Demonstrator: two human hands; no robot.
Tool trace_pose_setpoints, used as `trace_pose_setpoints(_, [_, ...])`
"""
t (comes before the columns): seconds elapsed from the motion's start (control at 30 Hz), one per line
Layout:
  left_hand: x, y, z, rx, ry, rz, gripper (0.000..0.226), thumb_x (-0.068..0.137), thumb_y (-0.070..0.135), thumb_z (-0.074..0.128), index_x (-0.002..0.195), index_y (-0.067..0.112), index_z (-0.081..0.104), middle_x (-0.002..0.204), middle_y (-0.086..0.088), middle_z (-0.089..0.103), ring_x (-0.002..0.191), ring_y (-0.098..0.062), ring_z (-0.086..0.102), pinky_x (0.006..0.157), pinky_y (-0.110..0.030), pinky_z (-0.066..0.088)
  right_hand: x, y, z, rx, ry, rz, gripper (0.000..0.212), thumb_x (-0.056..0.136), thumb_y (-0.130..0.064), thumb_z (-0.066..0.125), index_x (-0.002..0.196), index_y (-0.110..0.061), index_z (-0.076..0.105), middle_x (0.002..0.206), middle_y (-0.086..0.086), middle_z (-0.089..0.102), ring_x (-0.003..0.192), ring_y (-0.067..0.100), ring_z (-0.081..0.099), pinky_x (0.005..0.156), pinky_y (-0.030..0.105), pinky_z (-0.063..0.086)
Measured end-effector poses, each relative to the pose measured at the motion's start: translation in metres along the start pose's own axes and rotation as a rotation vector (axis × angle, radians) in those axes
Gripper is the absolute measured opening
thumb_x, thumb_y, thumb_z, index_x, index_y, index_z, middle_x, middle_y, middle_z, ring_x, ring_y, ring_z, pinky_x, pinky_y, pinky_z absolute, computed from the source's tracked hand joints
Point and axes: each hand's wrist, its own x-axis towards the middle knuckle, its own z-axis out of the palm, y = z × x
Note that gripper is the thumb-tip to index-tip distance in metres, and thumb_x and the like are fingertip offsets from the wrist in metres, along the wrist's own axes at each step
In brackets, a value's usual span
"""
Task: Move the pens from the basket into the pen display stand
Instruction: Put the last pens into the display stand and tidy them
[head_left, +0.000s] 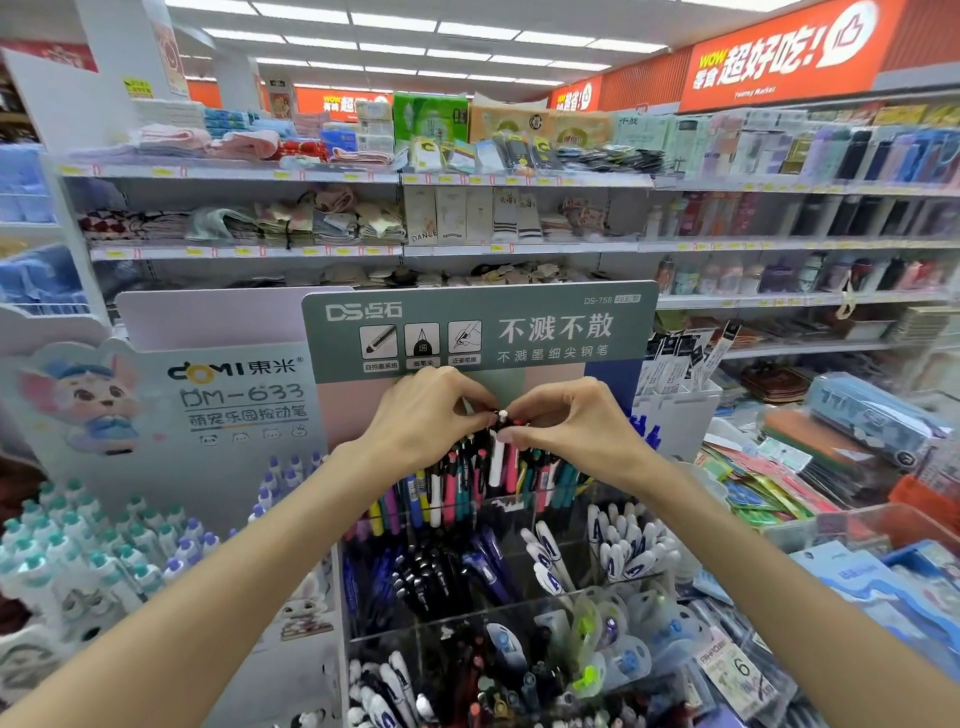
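Observation:
A clear tiered pen display stand (613, 584) fills the lower middle of the head view, under a grey-green header card (478, 325). Its top tier holds several colourful pens (452, 491) standing upright. My left hand (428, 421) and my right hand (569, 423) meet above that tier, fingers curled. Both pinch the tops of the pens there, around a white-capped pen (500, 441). The basket is not in view.
Lower tiers hold dark blue pens (441, 571) and white-capped pens (618, 551). A second pen display with a cartoon card (197, 405) stands to the left, with teal-capped pens (88, 551). Stationery packs (810, 467) lie to the right. Stocked shelves (363, 223) rise behind.

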Motion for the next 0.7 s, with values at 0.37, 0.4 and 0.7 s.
trace_pose_setpoints(0.37, [-0.011,0.0,0.007,0.056,-0.1,0.067,0.036,0.091,0.057,0.049,0.108,0.032,0.068,0.098,0.01,0.069,0.096,-0.016,0.062,0.08,-0.032,0.05,0.004,-0.002,-0.028,-0.275,-0.105,-0.011,0.023,0.073,-0.024,0.082,0.093,-0.018,0.073,0.078,-0.009,0.066,0.068,0.0,0.056,0.064,0.015,0.043])
trace_pose_setpoints(0.4, [-0.013,0.002,0.006,0.055,-0.052,0.09,0.04,0.085,0.063,0.054,0.105,0.031,0.068,0.097,0.013,0.069,0.094,-0.011,0.062,0.079,-0.029,0.049,0.005,-0.003,-0.035,-0.304,-0.101,0.003,0.021,0.075,-0.026,0.08,0.093,-0.017,0.074,0.079,-0.008,0.069,0.069,0.001,0.06,0.064,0.017,0.045])
trace_pose_setpoints(0.7, [-0.012,0.008,0.017,0.25,-0.087,0.087,0.035,0.074,0.054,0.071,0.1,0.032,0.07,0.092,0.009,0.07,0.092,-0.016,0.063,0.07,-0.026,0.042,0.002,-0.01,-0.012,-0.799,-0.261,-0.003,0.037,0.072,-0.041,0.078,0.105,-0.024,0.07,0.091,-0.004,0.065,0.086,0.018,0.058,0.067,0.027,0.042])
